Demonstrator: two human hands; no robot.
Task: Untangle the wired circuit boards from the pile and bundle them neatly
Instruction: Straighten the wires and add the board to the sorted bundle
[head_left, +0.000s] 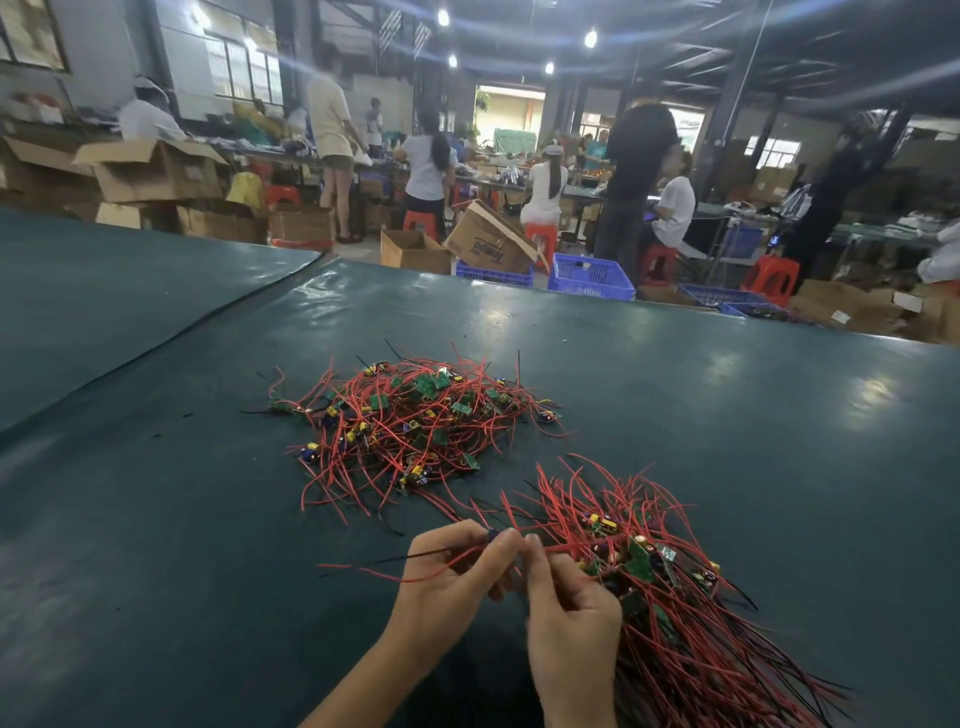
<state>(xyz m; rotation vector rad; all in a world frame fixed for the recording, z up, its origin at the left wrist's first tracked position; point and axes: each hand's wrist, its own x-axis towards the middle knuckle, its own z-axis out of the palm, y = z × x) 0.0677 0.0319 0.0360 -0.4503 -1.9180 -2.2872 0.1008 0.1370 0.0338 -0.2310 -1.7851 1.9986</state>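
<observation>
**Two hands pinch one wired board beside the bundle**

Nearest me, both hands meet at their fingertips. My left hand (447, 566) pinches a small board (491, 532), mostly hidden by the fingers. Its red and black leads (363, 564) trail out to the left, lying roughly crosswise. My right hand (571, 618) pinches red wires (566, 545) that run rightward into the bundle (675, 597). The bundle touches that hand and fans toward the lower right, past the bottom of my view.

So the bundle lies right of the held board, and the right hand is nearer to it. I judge the next move is to swing the leads round to match the bundle's slant.

Bare green table (156, 519) gives room on the left. Beyond the hands, near the bundle's tips, sits the tangled pile (415, 421). Past the table's far edge stand blue crates (592, 275), cartons (488, 244) and workers (545, 187).
</observation>
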